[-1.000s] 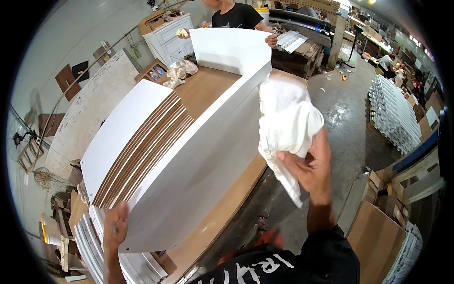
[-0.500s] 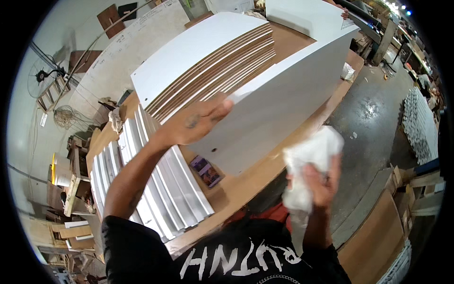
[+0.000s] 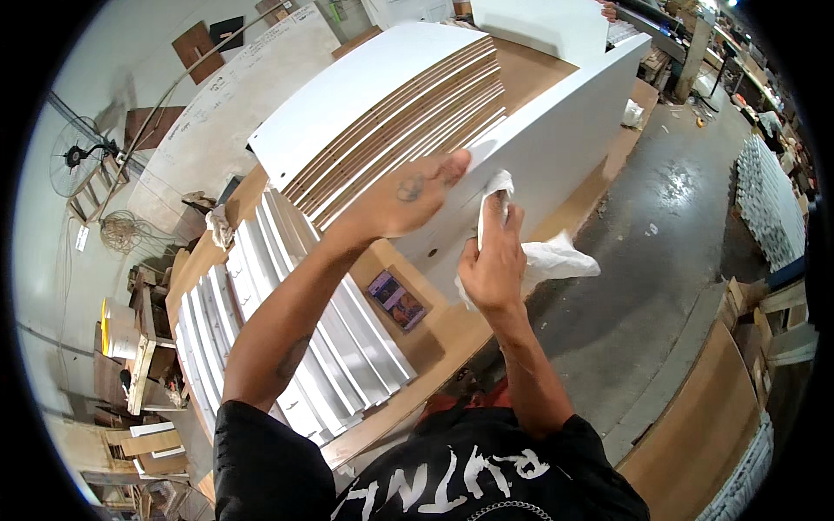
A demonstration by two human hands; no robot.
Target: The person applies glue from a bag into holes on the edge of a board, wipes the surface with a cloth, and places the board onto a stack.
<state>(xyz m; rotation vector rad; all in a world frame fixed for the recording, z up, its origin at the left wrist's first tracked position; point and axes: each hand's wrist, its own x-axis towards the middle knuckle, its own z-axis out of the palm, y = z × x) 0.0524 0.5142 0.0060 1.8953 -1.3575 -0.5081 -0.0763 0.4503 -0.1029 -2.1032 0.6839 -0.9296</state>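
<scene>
A long white panel (image 3: 556, 130) stands on its edge along the brown table. My left hand (image 3: 413, 195) is closed over the panel's upper edge near its close end; the fingertips behind it are partly hidden. In my right hand (image 3: 495, 265) is a crumpled white cloth (image 3: 560, 258), pressed by the fingers to the panel's near face, with a loose end hanging off to the right. A dark hole shows low on that face. Just below the left hand, a phone (image 3: 397, 300) with a lit screen lies on the table.
Behind the upright panel lies a stack of white boards (image 3: 373, 95) with brown edges. Ridged white strips (image 3: 295, 347) cover the table's left part. Another person's hand (image 3: 609, 12) rests on a far white panel (image 3: 543, 28). A stack of pale pieces (image 3: 769, 204) stands on the floor at right.
My right hand has brought the cloth from beside the table up and leftward onto the panel's face. The left hand appears slightly further right and higher, still on the upper edge.
</scene>
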